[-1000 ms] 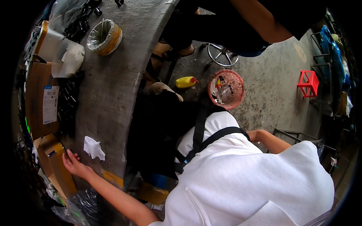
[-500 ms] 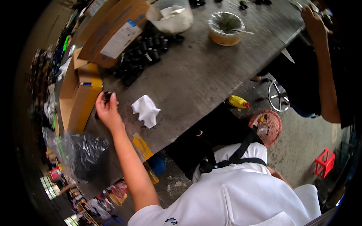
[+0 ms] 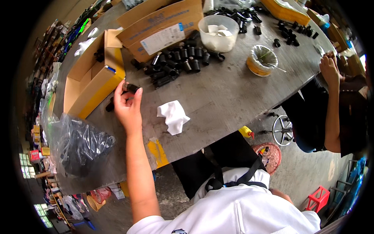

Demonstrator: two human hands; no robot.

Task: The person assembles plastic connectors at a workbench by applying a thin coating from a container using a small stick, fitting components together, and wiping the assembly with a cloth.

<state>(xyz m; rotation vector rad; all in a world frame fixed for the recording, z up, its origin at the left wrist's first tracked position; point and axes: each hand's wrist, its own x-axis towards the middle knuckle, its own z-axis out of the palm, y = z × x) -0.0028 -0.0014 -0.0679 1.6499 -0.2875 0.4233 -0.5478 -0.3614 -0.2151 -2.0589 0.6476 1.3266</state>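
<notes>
A short black cylindrical part (image 3: 131, 88) is pinched between the thumb and fingers of my left hand (image 3: 128, 111), just above the table. The hand is beside the near side of a long open cardboard box (image 3: 90, 93). Another black part (image 3: 110, 105) lies between that box and my hand. To the right of my wrist, a crumpled white cloth (image 3: 173, 117) rests on the grey table (image 3: 218, 103). My right hand is out of sight; only a bit of the right forearm (image 3: 282, 195) shows beside my white top.
Black parts (image 3: 175, 60) are heaped before a cardboard box (image 3: 163, 27) with raised flaps. Near them stand a white tub (image 3: 218, 43) and a bag-lined yellow pot (image 3: 260, 69). A clear plastic bag (image 3: 83, 146) lies at left. A co-worker's hand (image 3: 330, 72) is at far right.
The view has turned, bringing more of the table's far side in. My left hand stays closed by the box, and the black part now shows more fully between its fingers.
</notes>
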